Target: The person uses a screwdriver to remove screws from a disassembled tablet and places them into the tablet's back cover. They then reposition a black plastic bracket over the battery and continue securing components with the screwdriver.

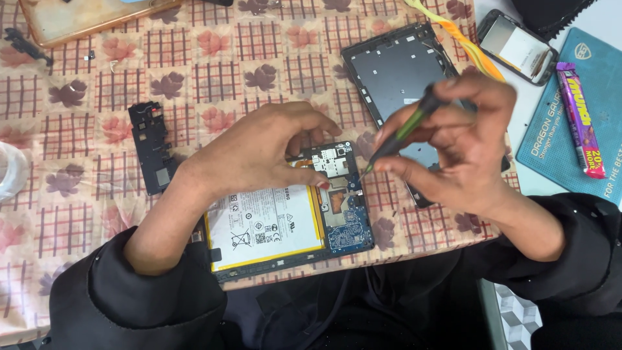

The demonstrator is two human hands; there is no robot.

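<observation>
An opened tablet (pixel 285 227) lies at the table's near edge, its white battery and blue circuit board (pixel 346 220) exposed. My left hand (pixel 256 152) rests on its upper part, fingers pressing down near the board's top. My right hand (pixel 463 139) holds a thin black and green screwdriver (pixel 402 133), whose tip hovers just right of the board's upper corner. Under my right hand lies the tablet's dark back cover (pixel 395 68).
A black plastic bracket (pixel 150 146) lies left of the tablet on the checked floral cloth (pixel 214 65). A phone (pixel 516 46), a purple wrapped snack bar (pixel 581 120) and a blue mat (pixel 557 136) are at the right. Another device (pixel 84 16) sits top left.
</observation>
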